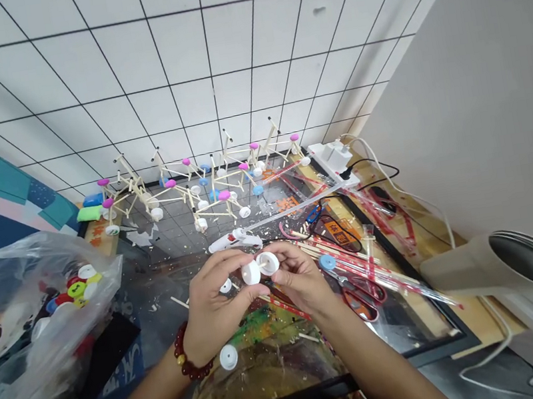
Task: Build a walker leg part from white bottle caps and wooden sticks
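Two white bottle caps joined by a short wooden stick are between my hands, over the middle of the table. Fingers and thumb of my left hand (218,296) are closed on the left bottle cap (250,273). My right hand (304,280) pinches the right bottle cap (270,262), whose hollow side faces me. A white glue gun (232,239) lies just beyond my fingers. One loose white cap (228,357) rests below my left wrist, and another white cap (226,286) shows partly behind my left hand.
Several small stick models with cap wheels (214,191) stand along the tiled wall. At right lie red-handled scissors (363,297), a blue cap (328,262) and bundled sticks (353,267). A plastic bag (35,371) with coloured caps is at left; a beige cylinder (464,269) stands at right.
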Tool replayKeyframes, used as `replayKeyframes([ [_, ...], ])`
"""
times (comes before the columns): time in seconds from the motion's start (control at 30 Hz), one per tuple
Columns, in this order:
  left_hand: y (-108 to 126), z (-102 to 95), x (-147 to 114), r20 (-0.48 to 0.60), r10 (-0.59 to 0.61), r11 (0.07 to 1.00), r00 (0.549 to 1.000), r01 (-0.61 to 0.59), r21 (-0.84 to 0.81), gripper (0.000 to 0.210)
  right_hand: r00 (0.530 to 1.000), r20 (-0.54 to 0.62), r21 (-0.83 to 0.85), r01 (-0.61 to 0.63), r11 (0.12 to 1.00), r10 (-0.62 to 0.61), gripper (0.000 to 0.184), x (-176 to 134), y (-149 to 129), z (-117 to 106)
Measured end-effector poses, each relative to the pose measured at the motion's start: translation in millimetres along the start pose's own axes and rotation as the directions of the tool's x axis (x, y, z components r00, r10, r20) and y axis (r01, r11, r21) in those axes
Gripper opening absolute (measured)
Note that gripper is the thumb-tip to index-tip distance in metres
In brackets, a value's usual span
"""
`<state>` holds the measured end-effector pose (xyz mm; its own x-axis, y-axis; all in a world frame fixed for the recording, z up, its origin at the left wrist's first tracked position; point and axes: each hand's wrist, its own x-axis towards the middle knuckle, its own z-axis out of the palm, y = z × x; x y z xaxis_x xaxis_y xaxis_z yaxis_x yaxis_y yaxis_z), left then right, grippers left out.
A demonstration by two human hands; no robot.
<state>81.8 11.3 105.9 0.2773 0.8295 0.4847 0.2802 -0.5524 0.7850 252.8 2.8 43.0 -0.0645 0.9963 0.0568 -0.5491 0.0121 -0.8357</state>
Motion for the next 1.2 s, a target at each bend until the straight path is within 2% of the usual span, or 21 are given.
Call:
replayKeyframes([
  [0.2, -7.0, 2.9, -3.0, 0.005, -0.075, 0.989, 0.997, 0.075, -0.126, 0.033, 1.0, -0.026, -0.035, 0.014, 0.999, -0.014, 0.037, 0.3, 0.4, 1.1],
  [0.4, -8.4, 3.5, -1.9, -0.005, -0.132, 0.984, 0.991, 0.13, -0.124, 0.03, 0.998, -0.054, -0.059, 0.014, 0.998, -0.018, 0.039, 0.5, -0.7, 0.1],
  [0.5, -7.9, 4.6, -2.0, -0.012, -0.129, 0.984, 0.992, 0.127, -0.128, 0.031, 0.999, -0.047, -0.072, 0.019, 0.997, -0.022, 0.038, 0.2, -0.9, -0.1],
  [0.7, -3.8, 3.6, -2.5, -0.025, -0.062, 0.998, 0.998, 0.062, -0.014, 0.03, 0.998, -0.039, -0.092, 0.049, 0.995, -0.053, 0.034, -0.6, -2.7, 1.5],
  [0.83, -4.8, 3.2, -4.8, -0.009, -0.049, 0.998, 0.999, 0.049, -0.047, 0.038, 0.998, -0.051, -0.083, 0.04, 0.996, -0.045, 0.036, -0.3, -3.1, 2.1],
  [1.0, -6.5, 3.0, -6.4, 0.055, -0.213, 0.935, 0.976, 0.22, -0.279, 0.028, 0.996, -0.068, -0.078, 0.059, 0.995, -0.064, 0.036, 1.0, -3.0, 1.6],
  [1.13, -7.5, 4.3, -3.4, 0.158, -0.398, 0.787, 0.904, 0.425, -0.447, 0.022, 0.996, -0.065, -0.086, 0.055, 0.995, -0.061, 0.035, 1.1, -2.8, 0.3],
  [1.2, -9.4, 5.3, -1.6, 0.197, -0.453, 0.711, 0.87, 0.486, -0.508, 0.025, 0.996, -0.077, -0.1, 0.043, 0.994, -0.051, 0.036, 1.0, -2.5, -0.5],
])
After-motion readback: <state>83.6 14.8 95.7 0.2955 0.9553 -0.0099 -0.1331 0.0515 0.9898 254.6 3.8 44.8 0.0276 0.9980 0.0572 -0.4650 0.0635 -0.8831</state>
